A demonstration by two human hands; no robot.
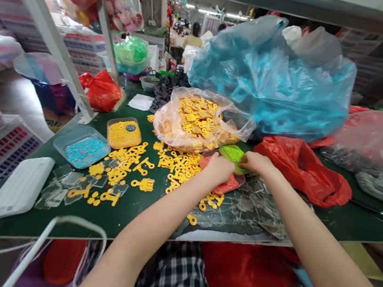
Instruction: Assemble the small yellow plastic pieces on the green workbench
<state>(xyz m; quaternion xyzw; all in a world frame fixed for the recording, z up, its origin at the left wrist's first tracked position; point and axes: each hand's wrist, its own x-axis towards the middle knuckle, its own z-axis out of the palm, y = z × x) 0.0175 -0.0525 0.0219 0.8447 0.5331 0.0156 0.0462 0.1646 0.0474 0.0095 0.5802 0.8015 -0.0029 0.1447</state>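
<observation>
My left hand (pixel 221 167) is over a shallow tray of coral-red beads (pixel 229 183). Its fingers are curled down, and what they hold, if anything, is hidden. My right hand (pixel 255 163) has its fingers closed at the right edge of a small tray of bright green beads (pixel 233 153), which sits just behind the coral one. Flat yellow plastic pieces with ring ends (pixel 183 166) lie in a loose pile to the left of both trays. Behind them an open clear plastic bag (pixel 165 125) is full of more such yellow pieces (pixel 198 116).
Trays of yellow beads (pixel 124 134) and blue beads (pixel 82 149) stand left. A white power bank (pixel 19 188) with a cable lies at the left front. A red bag (pixel 298 170) lies right, with a big blue bag (pixel 274 88) behind. A metal shelf post (pixel 50 33) rises at left.
</observation>
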